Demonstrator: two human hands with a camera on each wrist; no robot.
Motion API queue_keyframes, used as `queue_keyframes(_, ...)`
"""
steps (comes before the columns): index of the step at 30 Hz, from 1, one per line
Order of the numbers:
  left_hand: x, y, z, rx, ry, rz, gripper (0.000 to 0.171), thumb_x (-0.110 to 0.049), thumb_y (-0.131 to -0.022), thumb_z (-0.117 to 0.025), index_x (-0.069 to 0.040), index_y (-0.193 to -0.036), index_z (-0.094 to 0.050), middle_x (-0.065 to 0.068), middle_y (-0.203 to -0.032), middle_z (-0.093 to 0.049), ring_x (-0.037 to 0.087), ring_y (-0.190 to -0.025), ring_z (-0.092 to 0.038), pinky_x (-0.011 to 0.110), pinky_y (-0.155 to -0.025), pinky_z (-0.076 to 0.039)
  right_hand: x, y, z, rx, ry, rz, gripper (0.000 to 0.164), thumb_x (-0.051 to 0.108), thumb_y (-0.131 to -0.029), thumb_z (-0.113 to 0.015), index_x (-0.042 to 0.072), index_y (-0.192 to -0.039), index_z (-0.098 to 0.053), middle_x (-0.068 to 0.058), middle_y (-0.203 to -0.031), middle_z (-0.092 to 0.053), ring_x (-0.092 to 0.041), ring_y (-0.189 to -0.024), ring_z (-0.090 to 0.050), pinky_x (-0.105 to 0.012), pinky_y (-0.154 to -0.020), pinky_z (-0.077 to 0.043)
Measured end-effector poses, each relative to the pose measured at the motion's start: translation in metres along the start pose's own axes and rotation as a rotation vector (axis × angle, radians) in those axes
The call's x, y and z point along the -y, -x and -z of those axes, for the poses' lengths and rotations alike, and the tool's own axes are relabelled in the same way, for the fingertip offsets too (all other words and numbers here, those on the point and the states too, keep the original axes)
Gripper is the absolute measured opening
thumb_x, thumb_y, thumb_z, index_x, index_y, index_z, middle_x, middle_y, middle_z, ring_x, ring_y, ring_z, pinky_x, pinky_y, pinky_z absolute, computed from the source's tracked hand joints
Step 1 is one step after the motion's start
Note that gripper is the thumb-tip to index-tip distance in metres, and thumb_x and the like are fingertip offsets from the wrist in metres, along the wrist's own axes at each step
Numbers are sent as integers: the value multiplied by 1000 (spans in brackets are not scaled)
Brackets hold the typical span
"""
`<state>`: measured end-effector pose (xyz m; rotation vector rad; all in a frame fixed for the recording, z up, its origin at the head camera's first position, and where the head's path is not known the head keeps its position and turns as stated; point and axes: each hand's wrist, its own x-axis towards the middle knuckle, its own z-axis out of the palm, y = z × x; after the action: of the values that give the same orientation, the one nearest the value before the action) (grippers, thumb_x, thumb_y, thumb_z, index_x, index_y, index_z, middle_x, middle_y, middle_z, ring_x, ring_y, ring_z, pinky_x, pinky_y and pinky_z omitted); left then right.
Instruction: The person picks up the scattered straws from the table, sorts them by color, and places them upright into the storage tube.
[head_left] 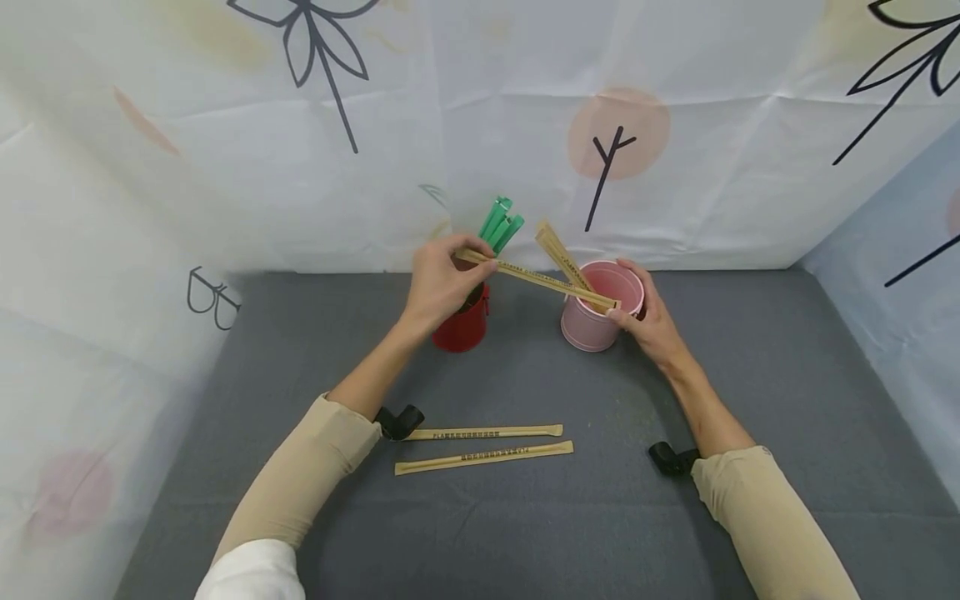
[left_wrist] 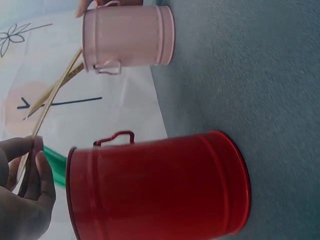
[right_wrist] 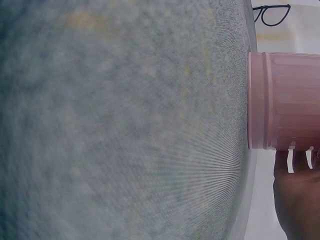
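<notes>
My left hand (head_left: 437,282) pinches one end of a paper-wrapped straw (head_left: 536,277), tan with printed lettering. The straw's other end lies over the mouth of a small pink bucket (head_left: 587,330). In the bucket lean several similar wrapped straws (head_left: 558,252). At the bucket's right side, my right hand (head_left: 656,329) holds it by the rim, thumb in front and fingers behind. Beneath my left hand stands a red bucket (left_wrist: 165,187) with several green-wrapped sticks (head_left: 501,227) in it. The left hand partly hides that bucket's mouth in the head view.
Two more tan wrapped straws, a farther straw (head_left: 487,432) and a nearer straw (head_left: 483,457), lie on the grey tabletop (head_left: 585,533) between the forearms. The left wrist's black camera (head_left: 400,422) overlaps the farther one. White patterned cloth (head_left: 510,150) hangs behind the table and along its sides.
</notes>
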<state>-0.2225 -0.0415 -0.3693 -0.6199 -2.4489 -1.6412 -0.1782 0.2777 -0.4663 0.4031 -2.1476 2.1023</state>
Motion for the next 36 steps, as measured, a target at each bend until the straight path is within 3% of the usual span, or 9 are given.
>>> queue_keyframes(5, -3, -6, -10, 29, 45, -25, 15, -5, -87, -76, -6, -100, -69, 6, -93, -74, 20, -74, -72, 28, -66, -54, 3, 1, -1, -10, 32, -3, 74, -10, -87, -60, 11, -153, -35, -11, -136, -49, -16, -116, -50, -19, -94, -42)
queue_keyframes(10, -7, -10, -19, 55, 147, 10, 23, -2, -89, -73, -3, -109, -60, 9, -97, -75, 18, -80, -73, 27, -67, -52, 6, 2, -2, -10, 32, 21, 76, -14, -85, -62, 8, -152, -34, -15, -137, -48, -18, -116, -51, -19, -92, -44)
queue_keyframes(15, -10, -11, -27, 80, 171, 44, 17, -2, -89, -74, -2, -104, -66, 10, -98, -75, 18, -81, -73, 30, -76, -57, 7, 2, -4, -1, -15, 38, 76, -20, -82, -62, 4, -150, -37, -26, -135, -48, -27, -114, -53, -21, -89, -47)
queue_keyframes(21, -10, -15, -34, 87, 210, 64, 20, -7, -87, -76, -1, -105, -67, 13, -97, -74, 21, -81, -74, 36, -76, -58, 7, 3, -5, 14, -21, 29, 78, -20, -82, -62, 5, -151, -37, -25, -137, -47, -29, -117, -52, -23, -93, -46)
queue_keyframes(26, -13, -20, -44, 81, 186, 75, 20, -8, -87, -77, -3, -105, -68, 12, -91, -75, 18, -77, -73, 32, -73, -57, 7, 5, -3, 12, -21, 16, 77, -19, -83, -61, 7, -152, -37, -17, -138, -49, -28, -119, -51, -25, -95, -45)
queue_keyframes(31, -16, -23, -55, 105, 137, 112, 20, -10, -89, -75, -4, -106, -68, 8, -94, -74, 16, -79, -73, 36, -73, -58, 7, 7, 1, 7, -15, 14, 76, -17, -85, -60, 7, -152, -36, -9, -136, -52, -20, -116, -53, -22, -94, -44)
queue_keyframes(36, -17, -17, -53, 111, 112, 116, 21, -11, -89, -76, -4, -106, -68, 7, -96, -74, 17, -82, -74, 29, -71, -58, 6, 7, 1, 30, -2, 13, 74, -14, -87, -61, 8, -153, -36, -10, -137, -51, -20, -117, -53, -21, -94, -44)
